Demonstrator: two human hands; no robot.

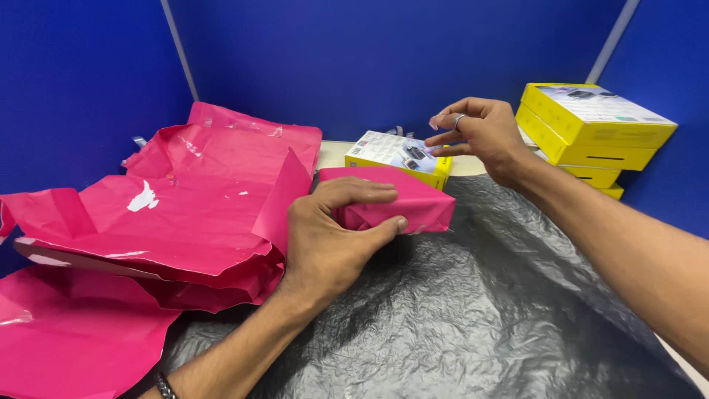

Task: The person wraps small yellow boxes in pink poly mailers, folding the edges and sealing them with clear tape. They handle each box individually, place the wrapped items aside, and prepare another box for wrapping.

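Now I see my left hand closed over the near end of the pink parcel, thumb on its front side and fingers pressed on top. The parcel lies on the grey sheet near the far edge of the table, its long axis running left to right. My right hand hovers beyond it, empty, fingers loosely spread, just above the yellow box that lies behind the parcel. The left hand is the nearer one. Loose pink paper is piled at the left, and yellow boxes are stacked at the far right corner.
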